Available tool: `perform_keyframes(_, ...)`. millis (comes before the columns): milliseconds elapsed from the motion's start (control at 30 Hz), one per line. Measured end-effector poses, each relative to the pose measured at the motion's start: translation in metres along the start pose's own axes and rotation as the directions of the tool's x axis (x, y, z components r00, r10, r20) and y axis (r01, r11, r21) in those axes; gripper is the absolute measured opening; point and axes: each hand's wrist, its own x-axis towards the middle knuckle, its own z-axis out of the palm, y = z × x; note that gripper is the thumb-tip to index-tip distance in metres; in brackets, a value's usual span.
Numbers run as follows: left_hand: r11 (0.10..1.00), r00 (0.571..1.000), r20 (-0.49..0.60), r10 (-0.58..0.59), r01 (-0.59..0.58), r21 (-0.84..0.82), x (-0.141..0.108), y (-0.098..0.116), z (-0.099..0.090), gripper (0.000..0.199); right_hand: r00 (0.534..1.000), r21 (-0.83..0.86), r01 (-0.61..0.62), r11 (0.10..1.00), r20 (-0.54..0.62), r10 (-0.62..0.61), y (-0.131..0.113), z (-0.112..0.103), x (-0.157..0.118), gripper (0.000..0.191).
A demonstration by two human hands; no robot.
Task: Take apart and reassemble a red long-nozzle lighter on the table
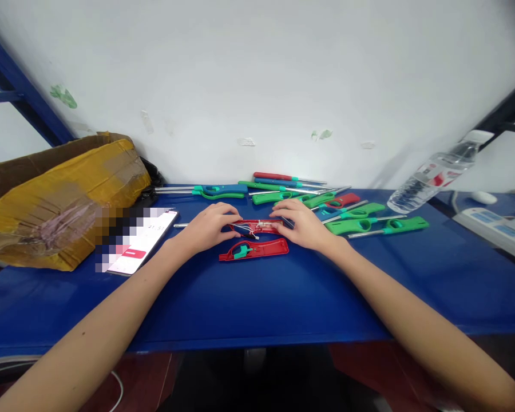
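Note:
An opened red long-nosed lighter lies on the blue table in two parts. The rear red lighter half (266, 227) shows thin white wires and a small metal part inside, and a metal rod (181, 225) sticks out leftward past my left hand. My left hand (214, 225) is closed with thumb and fingers around that half's left end. At its right end, my right hand (299, 224) is closed, with a dark slim piece (288, 222) between thumb and fingers; its kind is partly hidden. Nearer me rests the other red shell half (269, 248), with a turquoise trigger (242, 251) in it.
Several green, red and blue lighters (360, 226) lie behind and to the right; a blue one (225, 190) lies back left. At left are a phone (148, 243) and a taped cardboard box (64, 200). A tilted water bottle (438, 171) and power strip (493, 229) are at right.

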Motion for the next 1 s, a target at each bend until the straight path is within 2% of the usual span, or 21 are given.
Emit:
perform_keyframes(433,0.996,0.998,-0.041,0.043,-0.04,0.079,0.0009,0.0015,-0.0011,0.029,1.0,0.016,-0.022,1.0,0.018,0.022,-0.0001,0.004,0.0001,0.013)
perform_keyframes(567,0.997,0.998,-0.045,0.039,-0.036,0.067,-0.0003,0.0005,-0.0007,0.029,1.0,0.02,-0.024,1.0,0.002,0.024,-0.0019,0.0011,0.0,0.018)
perform_keyframes(667,0.998,0.999,-0.032,0.027,-0.025,0.061,-0.001,-0.0013,0.0008,0.03,1.0,0.021,0.002,1.0,-0.005,-0.002,-0.002,-0.0015,0.0002,0.023)
perform_keyframes(833,0.999,1.0,0.0,-0.003,0.003,0.035,-0.0002,-0.0041,0.0028,0.033,0.995,0.032,0.079,0.996,0.062,-0.081,-0.0009,-0.0013,0.0011,0.022)
perform_keyframes(1000,0.999,0.997,0.07,0.021,-0.023,0.038,0.0004,-0.003,0.0004,0.029,0.99,0.042,0.09,0.995,0.104,-0.094,0.0006,0.001,0.0012,0.026)
